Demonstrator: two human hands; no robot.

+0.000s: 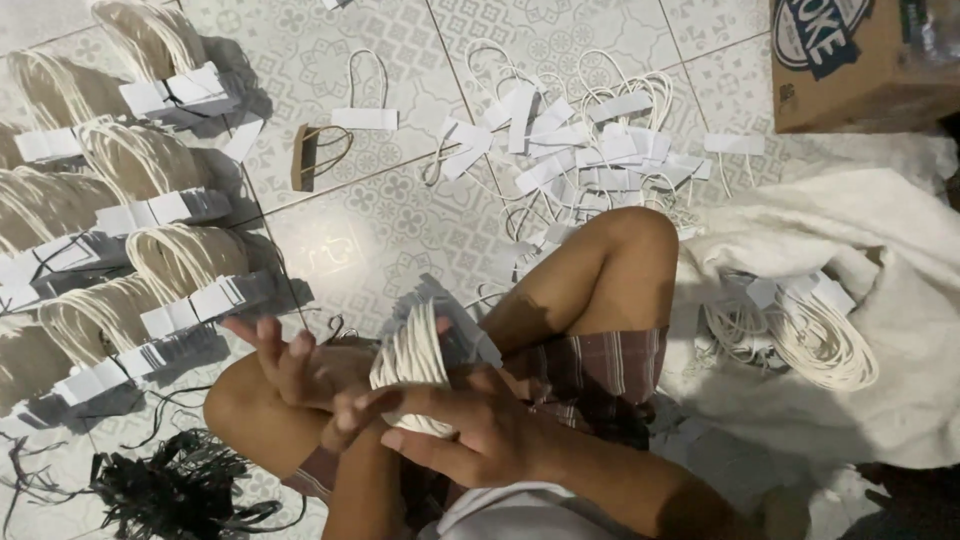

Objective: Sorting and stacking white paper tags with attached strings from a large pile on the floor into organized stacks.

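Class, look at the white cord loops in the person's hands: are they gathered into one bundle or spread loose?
Gathered. The cord loops stand stacked tight together, the right hand wrapped around their lower end, the left hand open beside them.

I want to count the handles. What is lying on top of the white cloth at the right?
On the white cloth lies a bundle of white cord handles with paper tabs. Cloth folds hide whatever lies underneath.

The floor of pale square patterned tiles (390,215) lay under dim, uneven light with hard shadows. A brown cardboard box (860,65) stood far up and right of the hands, above a rumpled white cloth (900,230).
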